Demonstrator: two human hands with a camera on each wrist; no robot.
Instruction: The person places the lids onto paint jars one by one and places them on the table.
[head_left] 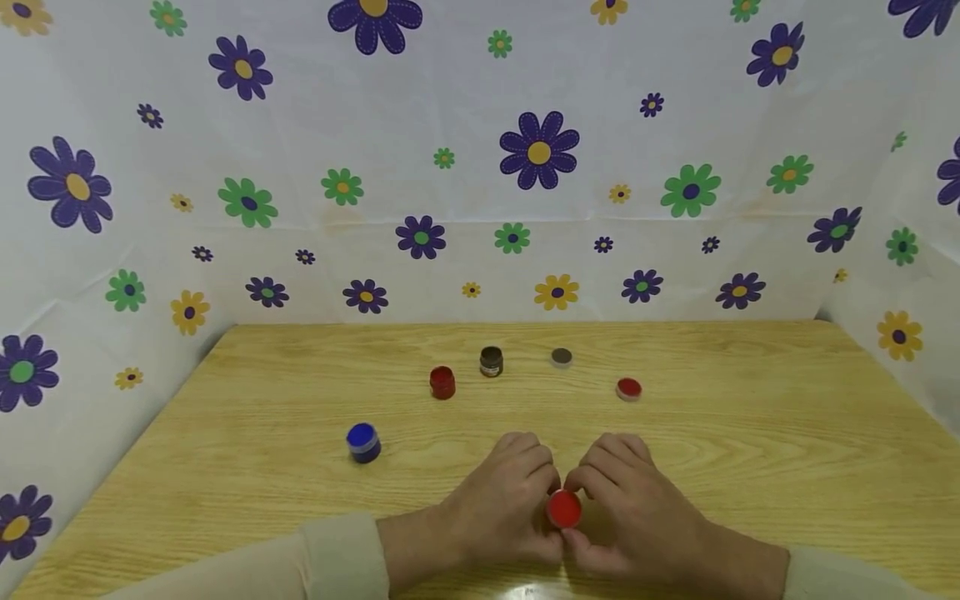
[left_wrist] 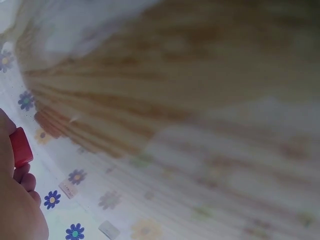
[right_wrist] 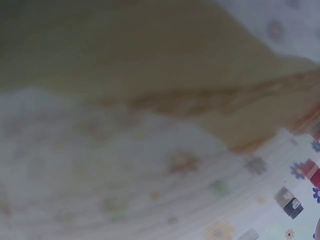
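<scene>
A small jar with a bright red top (head_left: pixel 564 508) is held between both hands near the front of the table. My left hand (head_left: pixel 498 504) grips it from the left, with the thumb at the near side. From the right, my right hand (head_left: pixel 648 508) pinches its edge between thumb and fingers. Most of the jar's side is hidden by the hands in the head view. The left wrist view shows a red piece of the jar (left_wrist: pixel 21 147) against the fingers at the left edge.
A blue-topped jar (head_left: pixel 363 442) stands to the left. Farther back are a dark red jar (head_left: pixel 442 383) and a dark brown jar (head_left: pixel 491 362). A grey-brown lid (head_left: pixel 561 357) and a red lid (head_left: pixel 628 389) lie toward the right. A flowered cloth (head_left: pixel 465 200) hangs behind the table.
</scene>
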